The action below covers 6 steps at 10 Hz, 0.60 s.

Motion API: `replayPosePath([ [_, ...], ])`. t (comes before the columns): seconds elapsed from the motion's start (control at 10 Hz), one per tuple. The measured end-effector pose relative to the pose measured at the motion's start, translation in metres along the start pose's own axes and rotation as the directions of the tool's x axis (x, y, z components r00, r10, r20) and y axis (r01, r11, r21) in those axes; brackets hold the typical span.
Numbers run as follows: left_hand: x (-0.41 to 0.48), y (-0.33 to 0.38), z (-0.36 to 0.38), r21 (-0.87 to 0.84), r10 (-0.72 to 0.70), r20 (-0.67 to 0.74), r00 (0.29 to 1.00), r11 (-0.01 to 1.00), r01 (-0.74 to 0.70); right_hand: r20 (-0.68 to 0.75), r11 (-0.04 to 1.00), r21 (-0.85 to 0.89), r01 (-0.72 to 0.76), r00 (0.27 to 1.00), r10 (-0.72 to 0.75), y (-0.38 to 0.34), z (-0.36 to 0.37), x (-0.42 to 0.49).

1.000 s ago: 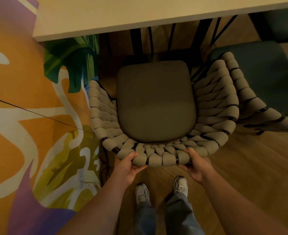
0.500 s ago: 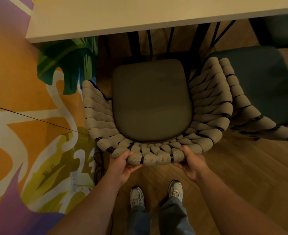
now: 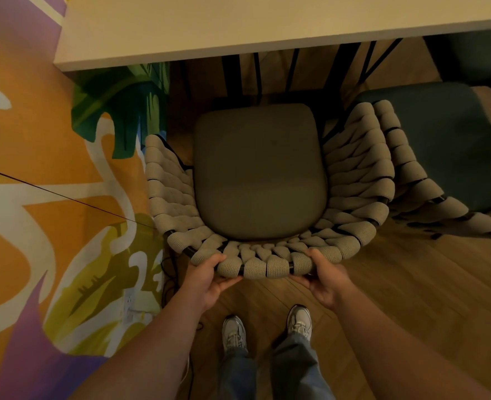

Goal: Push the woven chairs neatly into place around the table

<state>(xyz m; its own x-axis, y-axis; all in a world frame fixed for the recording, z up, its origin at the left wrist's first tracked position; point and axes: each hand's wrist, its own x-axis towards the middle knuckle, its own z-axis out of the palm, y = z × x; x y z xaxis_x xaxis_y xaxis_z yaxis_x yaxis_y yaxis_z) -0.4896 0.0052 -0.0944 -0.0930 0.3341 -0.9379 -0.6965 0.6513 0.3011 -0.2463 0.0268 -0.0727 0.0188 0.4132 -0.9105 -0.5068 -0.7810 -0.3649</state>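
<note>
Wood-plank flooring (image 3: 397, 284) runs under the scene, with a painted mural wall (image 3: 36, 197) in orange, purple, white and green along the left side. Left hand (image 3: 206, 277): its fingers (image 3: 227, 284) are curled under the rear rim of the woven chair (image 3: 267, 264) and the thumb lies over the top of the rim, so the hand is clamped on the backrest edge. Right hand (image 3: 322, 280): thumb over the rim, fingers (image 3: 303, 282) wrapped beneath it, likewise clamped on the same rim, to the right of the left hand. Between the 2 hands, several loops of beige padded weave and a short length of dark frame tube are exposed. The woven chair faces the desk (image 3: 238, 24); its olive seat cushion (image 3: 258, 171) lies just short of the pale desk edge, with the front of the cushion near the dark desk legs (image 3: 293, 70). A second woven chair (image 3: 417, 180) with a dark teal cushion stands immediately to the right, its woven side touching or nearly touching the right armrest of the first; contact cannot be confirmed. Below the hands, 2 light-coloured shoes (image 3: 234, 333) and blue trouser legs stand on the floor. A thin dark cable (image 3: 65, 196) crosses the mural wall toward the chair's left side.
</note>
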Motion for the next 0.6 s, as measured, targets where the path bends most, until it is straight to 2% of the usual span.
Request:
replayPosePath([
  [0.1, -0.007, 0.000, -0.002, 0.057, 0.043, 0.016, 0.999, 0.997, -0.044, 0.032, 0.997, -0.071, 0.036, 0.999, -0.033, 0.000, -0.004, -0.008],
  [0.3, -0.031, 0.002, -0.018, 0.373, 0.089, 0.006, 0.996, 0.924, -0.085, -0.038, 0.913, -0.406, 0.045, 0.997, -0.066, 0.004, -0.015, -0.035],
  [0.5, -0.062, 0.002, -0.031, 0.553, 0.056, 0.058, 0.997, 0.830, -0.079, -0.035, 0.740, -0.669, 0.062, 0.993, -0.116, -0.005, -0.023, -0.075],
  [0.6, -0.071, 0.000, -0.036, 0.667, 0.090, 0.062, 0.994, 0.737, -0.108, -0.027, 0.600, -0.797, 0.075, 0.987, -0.160, -0.013, -0.018, -0.094],
])
